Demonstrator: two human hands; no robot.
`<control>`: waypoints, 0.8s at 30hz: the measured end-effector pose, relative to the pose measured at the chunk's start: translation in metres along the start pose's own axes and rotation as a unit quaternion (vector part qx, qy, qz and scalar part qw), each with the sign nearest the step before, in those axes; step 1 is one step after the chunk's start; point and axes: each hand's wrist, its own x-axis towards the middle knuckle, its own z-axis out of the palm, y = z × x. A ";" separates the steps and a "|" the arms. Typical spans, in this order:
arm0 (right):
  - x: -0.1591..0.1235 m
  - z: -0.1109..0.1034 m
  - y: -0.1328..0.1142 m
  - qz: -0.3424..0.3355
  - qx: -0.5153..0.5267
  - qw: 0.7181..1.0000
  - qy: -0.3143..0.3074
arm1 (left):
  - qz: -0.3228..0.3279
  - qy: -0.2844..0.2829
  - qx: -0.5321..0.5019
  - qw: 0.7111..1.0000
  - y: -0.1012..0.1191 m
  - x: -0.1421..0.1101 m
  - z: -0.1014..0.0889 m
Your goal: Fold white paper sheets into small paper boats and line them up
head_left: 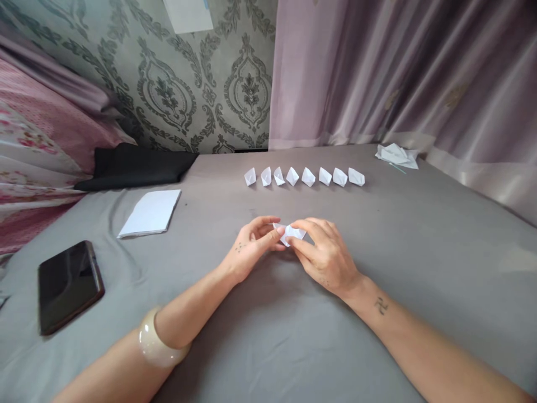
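Note:
My left hand (251, 246) and my right hand (325, 254) meet at the middle of the grey sheet (419, 252), both pinching a small folded piece of white paper (290, 232) between their fingertips. The paper lies low over the sheet and is partly hidden by my fingers. Beyond my hands, a row of several small folded white paper boats (304, 177) stands side by side. A cream bangle (155, 341) is on my left forearm.
A stack of white paper sheets (151, 212) lies to the left. A black phone (69, 285) rests near the left edge. A black cloth (134, 165) sits at the back left. Crumpled white paper scraps (396, 155) lie far right by the pink curtain (398, 73).

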 end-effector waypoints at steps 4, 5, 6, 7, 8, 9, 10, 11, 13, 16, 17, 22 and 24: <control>0.001 0.002 -0.003 -0.015 0.001 1.000 -0.007 | -0.046 0.028 -0.029 0.998 -0.005 0.000 0.007; 0.001 0.003 -0.004 -0.017 0.002 1.000 -0.009 | -0.046 0.035 -0.031 0.998 -0.006 0.000 0.008; 0.002 0.003 -0.004 -0.018 0.003 1.000 -0.009 | -0.042 0.043 -0.032 0.998 -0.006 0.000 0.009; 0.002 0.003 -0.005 -0.018 0.005 1.000 -0.009 | -0.037 0.050 -0.033 0.998 -0.007 -0.001 0.010; 0.002 0.003 -0.005 -0.018 0.008 1.000 -0.009 | -0.032 0.057 -0.036 0.997 -0.007 -0.001 0.011; 0.002 0.004 -0.005 -0.015 0.014 1.000 -0.008 | -0.027 0.064 -0.040 0.997 -0.007 -0.001 0.011; 0.002 0.004 -0.006 -0.008 0.022 1.000 -0.007 | -0.023 0.069 -0.044 0.996 -0.007 -0.002 0.011; 0.002 0.004 -0.006 0.004 0.033 0.999 -0.004 | -0.020 0.071 -0.049 0.996 -0.007 -0.002 0.011; 0.001 0.005 -0.006 0.037 0.062 0.997 0.002 | -0.014 0.066 -0.060 0.996 -0.006 -0.003 0.011; 0.002 0.005 -0.006 0.106 0.113 0.988 0.012 | 0.000 0.040 -0.065 0.997 -0.005 -0.005 0.011; 0.002 0.005 -0.006 0.130 0.132 0.983 0.015 | 0.004 0.029 -0.059 0.998 -0.005 -0.006 0.011; 0.007 -0.001 -0.008 0.229 0.223 0.948 0.005 | 0.010 -0.006 -0.009 1.000 -0.004 -0.008 0.011; 0.008 -0.002 -0.009 0.266 0.254 0.930 -0.018 | 0.015 -0.010 0.010 1.000 -0.005 -0.008 0.010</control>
